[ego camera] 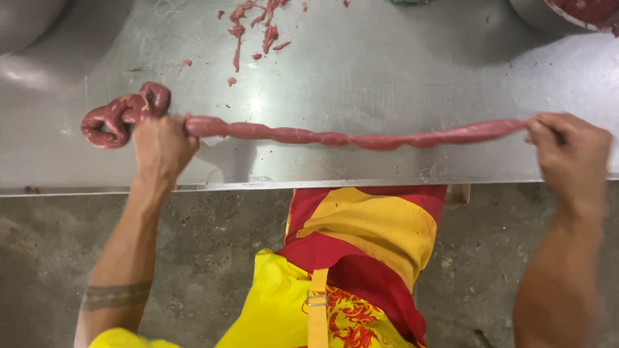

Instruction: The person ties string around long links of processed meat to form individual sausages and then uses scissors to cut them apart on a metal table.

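No packages, labels, signs or screens here.
You see nothing of that kind on the steel surface or below it: no wrapper, tag, printed board or display anywhere in your view.

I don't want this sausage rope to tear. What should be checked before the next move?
1. Left hand grips the sausage rope: ok.
2. Right hand holds the far end: ok, though blurred.
3. Rope unbroken between the hands: ok.
4. Coiled end lies on the steel table: ok.
5. Meat scraps apart from the rope: ok.
6. Casing free of splits: cannot tell.
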